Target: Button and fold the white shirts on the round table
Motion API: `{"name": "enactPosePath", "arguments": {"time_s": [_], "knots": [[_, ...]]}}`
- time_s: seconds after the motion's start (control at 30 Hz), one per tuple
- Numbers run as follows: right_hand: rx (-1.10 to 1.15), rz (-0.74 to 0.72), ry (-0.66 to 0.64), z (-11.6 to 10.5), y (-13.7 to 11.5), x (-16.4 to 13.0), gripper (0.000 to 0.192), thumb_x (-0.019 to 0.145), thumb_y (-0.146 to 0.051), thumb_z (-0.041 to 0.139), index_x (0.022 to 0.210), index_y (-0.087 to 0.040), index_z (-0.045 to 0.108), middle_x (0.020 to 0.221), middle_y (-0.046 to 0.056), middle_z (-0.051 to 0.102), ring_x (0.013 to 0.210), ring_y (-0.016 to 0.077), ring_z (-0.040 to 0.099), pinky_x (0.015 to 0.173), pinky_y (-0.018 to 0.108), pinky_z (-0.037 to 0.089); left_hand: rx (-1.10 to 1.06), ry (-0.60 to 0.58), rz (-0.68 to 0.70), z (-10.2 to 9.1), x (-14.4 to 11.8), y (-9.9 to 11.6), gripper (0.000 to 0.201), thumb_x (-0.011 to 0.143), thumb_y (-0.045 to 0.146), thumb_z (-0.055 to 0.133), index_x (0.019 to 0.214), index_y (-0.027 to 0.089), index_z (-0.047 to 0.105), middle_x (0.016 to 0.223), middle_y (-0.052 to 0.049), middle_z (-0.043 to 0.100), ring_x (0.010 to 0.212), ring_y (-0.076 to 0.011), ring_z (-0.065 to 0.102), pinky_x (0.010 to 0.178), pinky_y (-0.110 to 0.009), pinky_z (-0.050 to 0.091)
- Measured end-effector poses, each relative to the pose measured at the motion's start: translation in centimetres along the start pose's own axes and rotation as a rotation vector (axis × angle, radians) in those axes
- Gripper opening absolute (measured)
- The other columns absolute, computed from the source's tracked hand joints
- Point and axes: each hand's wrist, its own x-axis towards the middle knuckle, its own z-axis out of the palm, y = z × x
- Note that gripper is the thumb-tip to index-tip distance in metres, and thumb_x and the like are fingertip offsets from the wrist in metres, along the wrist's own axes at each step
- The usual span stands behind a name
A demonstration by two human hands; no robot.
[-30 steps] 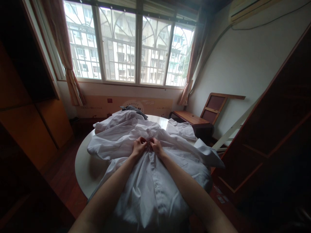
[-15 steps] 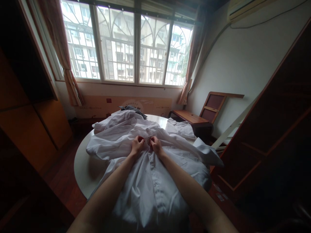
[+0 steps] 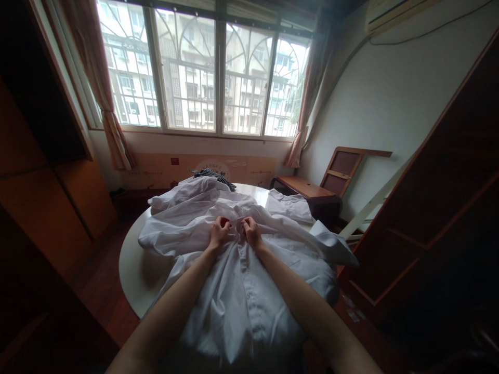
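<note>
Wider gap than earlier between left hand [image 3: 220,232] and right hand [image 3: 252,232]. Curled fingers [image 3: 245,224] at front of white shirt [image 3: 218,306], spread over desk [image 3: 132,270]; cannot tell if pinching it. Likely soft, light, floppy; best held by button strip [image 3: 250,297].

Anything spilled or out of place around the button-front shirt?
No spill visible. Pale scraps or marks on the reddish floor right of the round table look out of place; the white button-front shirt is merely wrinkled.
</note>
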Motion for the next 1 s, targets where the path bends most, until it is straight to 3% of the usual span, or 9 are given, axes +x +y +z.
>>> {"name": "enactPosePath", "arguments": {"time_s": [0.27,0.4,0.53,0.67,0.8,0.9,1.0], "knots": [[-0.083,-0.004,-0.022,-0.2,0.1,0.1,0.015,0.076,-0.030,0.042,0.068,-0.019,0.048,0.050,-0.003,0.049,0.046,0.0116,0.046,0.047,0.023,0.035,0.054,-0.063,0.003,-0.1,-0.3,0.6,0.008,0.071,0.020,0.051,0.067,0.015,0.056,0.061,-0.002,0.060,0.060,-0.0142,0.059,0.060,-0.024,0.044],[-0.279,-0.012,-0.071,-0.2,-0.5,-0.2,0.018,0.074,-0.036,0.051,0.073,-0.019,0.052,0.065,0.001,0.059,0.062,0.0148,0.055,0.058,0.025,0.039,0.094,-0.081,-0.017,-0.2,-0.2,0.6,0.011,0.076,0.019,0.046,0.072,0.014,0.055,0.063,-0.003,0.061,0.059,-0.0138,0.058,0.058,-0.023,0.043],[-0.568,-0.007,-0.077,0.1,-1.1,-0.7,0.033,0.066,-0.044,0.063,0.085,-0.018,0.053,0.080,0.007,0.064,0.076,0.0203,0.059,0.065,0.028,0.039,0.168,-0.110,-0.019,-0.2,-0.4,0.6,0.013,0.077,0.018,0.044,0.073,0.015,0.056,0.067,-0.005,0.063,0.064,-0.0160,0.059,0.062,-0.025,0.043],[-0.700,0.029,-0.135,0.3,-1.1,-0.6,0.026,0.071,-0.036,0.060,0.088,-0.017,0.054,0.083,0.009,0.066,0.080,0.0225,0.060,0.066,0.028,0.039,0.260,-0.184,0.008,0.0,-0.6,1.0,0.008,0.073,0.016,0.051,0.071,0.016,0.059,0.070,-0.008,0.064,0.073,-0.0210,0.060,0.070,-0.029,0.042],[-0.674,0.077,-0.137,0.1,-0.5,0.3,0.017,0.071,-0.030,0.059,0.081,-0.017,0.055,0.084,0.010,0.066,0.081,0.0234,0.060,0.065,0.029,0.040,0.301,-0.328,0.039,-0.6,-0.2,2.0,0.011,0.069,0.022,0.058,0.059,0.017,0.059,0.061,-0.007,0.063,0.064,-0.0213,0.059,0.064,-0.028,0.041],[-0.551,0.125,-0.097,-0.1,0.3,1.3,0.010,0.068,-0.022,0.059,0.075,-0.017,0.054,0.078,0.008,0.065,0.077,0.0220,0.060,0.066,0.029,0.040,0.314,-0.558,0.035,-1.9,-0.1,2.7,0.027,0.064,0.033,0.064,0.044,0.018,0.054,0.044,-0.002,0.055,0.044,-0.0159,0.050,0.051,-0.025,0.038],[-0.386,0.104,-0.090,-0.3,1.1,2.3,0.006,0.066,-0.017,0.057,0.070,-0.018,0.052,0.071,0.005,0.063,0.071,0.0192,0.059,0.064,0.028,0.041,0.338,-0.752,-0.036,-3.9,-0.7,3.0,0.032,0.048,0.036,0.075,0.037,0.019,0.050,0.031,0.002,0.043,0.029,-0.0117,0.039,0.039,-0.025,0.033]]}}
